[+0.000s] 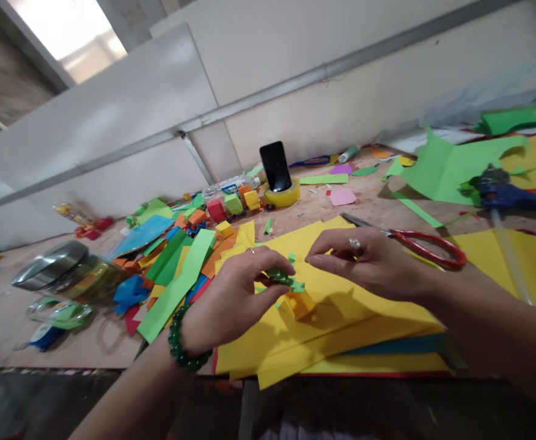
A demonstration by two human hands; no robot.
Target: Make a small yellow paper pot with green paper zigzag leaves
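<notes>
My left hand [231,299] is closed around a small folded green paper piece [286,280], pinched between thumb and fingers above a stack of yellow paper sheets [341,330]. A green bead bracelet sits on that wrist. My right hand [368,260], wearing a ring, hovers just right of the green piece with its fingertips pressed together; whether they hold anything is too small to make out. A small yellow-orange folded paper box [301,304] lies on the yellow sheets right under the green piece.
Red-handled scissors [414,241] lie behind my right hand. A blue glue gun [510,195] rests on green paper [446,168] at the right. A phone [275,166] leans in a yellow tape roll. Coloured strips and paper cubes [180,263] pile up at the left, beside a jar [66,272].
</notes>
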